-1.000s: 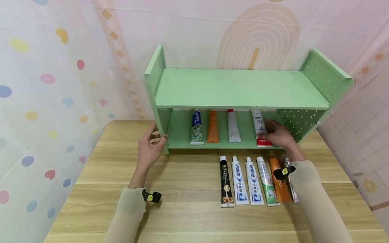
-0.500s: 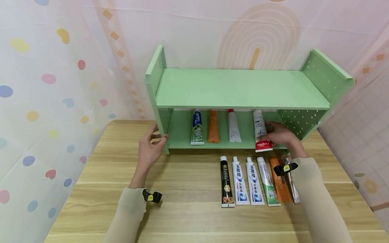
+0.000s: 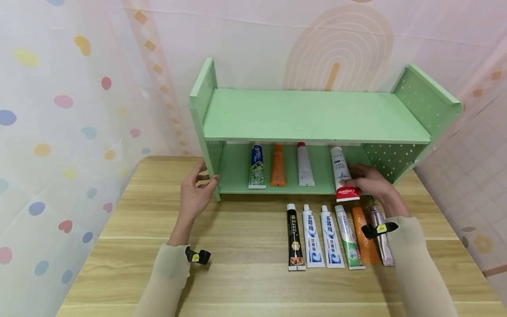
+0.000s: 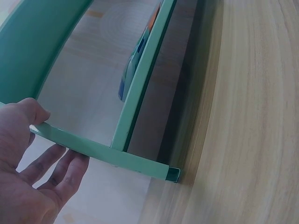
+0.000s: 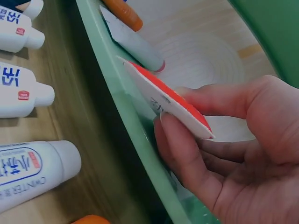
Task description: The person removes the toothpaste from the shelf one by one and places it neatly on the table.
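Observation:
My right hand (image 3: 374,184) pinches a white Colgate toothpaste tube (image 3: 339,166) near its red crimped end. The tube lies in the lower level of a green two-level shelf (image 3: 313,115), its red end past the front edge. In the right wrist view, thumb and fingers hold the flat end (image 5: 170,100) of this tube from both sides. My left hand (image 3: 194,193) grips the shelf's left side panel (image 4: 100,151), thumb on one face and fingers on the other in the left wrist view. Beside the Colgate tube lie a grey tube with a red cap (image 3: 305,166), an orange tube (image 3: 277,167) and a blue-green tube (image 3: 257,167).
On the wooden table (image 3: 245,281) in front of the shelf lies a row of several tubes: a black tube (image 3: 295,237), white-and-blue ones (image 3: 312,237), a white-and-green one (image 3: 350,237), an orange one (image 3: 364,242) and a silvery pink one (image 3: 382,237). A patterned cloth (image 3: 253,44) hangs behind.
My right hand has drawn the Colgate tube toward me, so its red end now sticks out past the shelf's front edge. The left hand stays on the side panel.

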Demonstrator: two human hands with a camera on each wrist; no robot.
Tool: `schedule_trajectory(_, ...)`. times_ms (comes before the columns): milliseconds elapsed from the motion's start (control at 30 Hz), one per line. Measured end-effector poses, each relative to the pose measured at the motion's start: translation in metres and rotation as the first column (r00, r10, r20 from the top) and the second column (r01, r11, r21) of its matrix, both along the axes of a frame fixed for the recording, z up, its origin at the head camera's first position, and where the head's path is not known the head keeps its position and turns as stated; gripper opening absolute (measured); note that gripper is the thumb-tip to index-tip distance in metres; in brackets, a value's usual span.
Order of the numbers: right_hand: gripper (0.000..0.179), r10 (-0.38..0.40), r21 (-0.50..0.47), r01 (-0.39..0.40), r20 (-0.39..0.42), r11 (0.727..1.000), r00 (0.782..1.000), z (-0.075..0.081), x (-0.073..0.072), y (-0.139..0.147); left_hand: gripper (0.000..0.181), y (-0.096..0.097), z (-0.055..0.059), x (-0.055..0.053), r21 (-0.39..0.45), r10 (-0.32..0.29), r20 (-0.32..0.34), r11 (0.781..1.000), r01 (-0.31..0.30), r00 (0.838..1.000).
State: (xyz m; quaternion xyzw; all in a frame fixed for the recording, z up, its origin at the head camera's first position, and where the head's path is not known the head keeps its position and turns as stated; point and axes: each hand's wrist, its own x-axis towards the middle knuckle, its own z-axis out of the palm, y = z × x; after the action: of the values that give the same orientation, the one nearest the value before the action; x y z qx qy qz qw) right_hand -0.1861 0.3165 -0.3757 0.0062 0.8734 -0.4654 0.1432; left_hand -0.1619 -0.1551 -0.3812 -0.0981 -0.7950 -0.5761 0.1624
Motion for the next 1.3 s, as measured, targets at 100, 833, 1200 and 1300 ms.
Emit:
schedule_trajectory(100, 0.086, 0.002, -0.044, -0.002, 0.002, 0.999, 1.0, -0.002, 0.005, 0.001, 0.055, 0.0, 0.001, 0.001, 0.002, 0.0, -0.001, 1.0, 0.0, 1.0)
schedule_trajectory(833, 0.078, -0.016, -0.127, 0.008, -0.061, 0.992, 0.998, -0.008, 0.041, -0.002, 0.058, -0.01, -0.03, -0.02, -0.007, 0.018, -0.032, 1.0, -0.018, 0.999)
schedule_trajectory(1200, 0.082, 0.004, -0.207, -0.025, -0.099, 0.978, 0.995, -0.009, 0.062, -0.01, 0.056, -0.004, -0.014, -0.011, -0.006, 0.014, -0.009, 1.0, -0.014, 1.0)
schedule_trajectory(1300, 0.081, 0.005, -0.202, -0.03, -0.122, 0.979, 0.993, -0.007, 0.066, -0.014, 0.056, 0.0, -0.003, -0.002, -0.017, 0.009, -0.009, 1.0, -0.009, 1.0)
